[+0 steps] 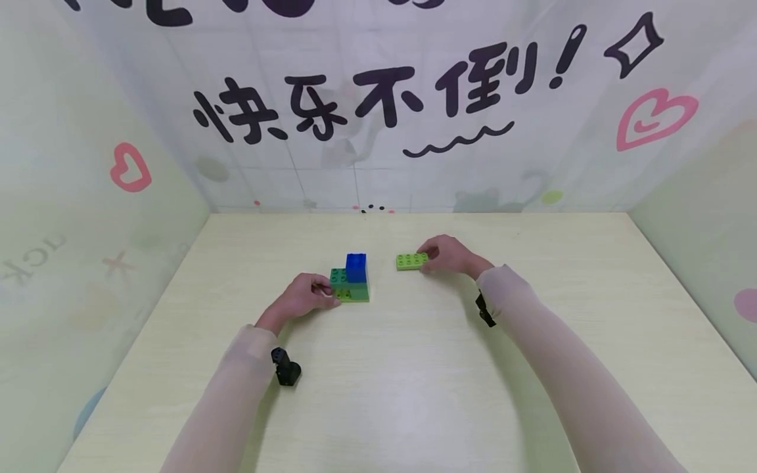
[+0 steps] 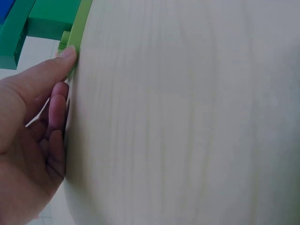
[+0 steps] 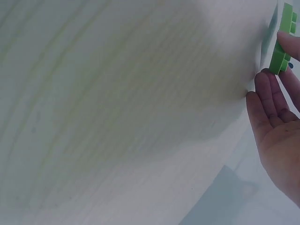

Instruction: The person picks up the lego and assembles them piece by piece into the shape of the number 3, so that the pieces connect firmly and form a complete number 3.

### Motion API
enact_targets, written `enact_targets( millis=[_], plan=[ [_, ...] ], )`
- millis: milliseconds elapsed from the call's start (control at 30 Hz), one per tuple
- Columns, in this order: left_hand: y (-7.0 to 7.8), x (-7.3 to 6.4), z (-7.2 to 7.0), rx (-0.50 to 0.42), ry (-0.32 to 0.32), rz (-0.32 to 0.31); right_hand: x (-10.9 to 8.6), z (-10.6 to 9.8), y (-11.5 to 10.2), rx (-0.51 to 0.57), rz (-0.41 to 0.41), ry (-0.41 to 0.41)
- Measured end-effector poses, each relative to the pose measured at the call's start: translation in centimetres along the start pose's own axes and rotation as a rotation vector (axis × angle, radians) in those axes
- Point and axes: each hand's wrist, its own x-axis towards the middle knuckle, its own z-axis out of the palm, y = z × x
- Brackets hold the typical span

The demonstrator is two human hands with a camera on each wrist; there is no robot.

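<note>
Left of the table's middle stands a small stack of toy building bricks: a blue brick [image 1: 357,269] on top, green bricks [image 1: 359,290] below it, and a lime-green brick [image 1: 357,300] at the bottom. My left hand [image 1: 303,294] holds the stack's left end; in the left wrist view the thumb presses the side of the lime bottom brick [image 2: 80,28]. To the right, apart from the stack, my right hand [image 1: 447,255] pinches a loose lime-green brick [image 1: 408,263] by its right end, studs up. In the right wrist view, that brick [image 3: 280,56] sits against the thumb.
Both hands work over a pale wooden table [image 1: 390,381]. A printed white curtain [image 1: 331,171] with writing closes off the back, and similar panels [image 1: 77,263] stand at the sides. A black wrist device [image 1: 286,368] sits by the left cuff.
</note>
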Motion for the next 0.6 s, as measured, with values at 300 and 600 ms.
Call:
enact_targets(
  millis=[300, 600],
  plan=[
    [0.0, 0.0, 0.0, -0.006, 0.001, -0.013, -0.5, -0.2, -0.9, 0.010, -0.046, -0.010],
    [0.0, 0.1, 0.0, -0.007, -0.001, -0.011, -0.8, -0.6, -1.6, 0.041, -0.073, -0.007]
  ],
)
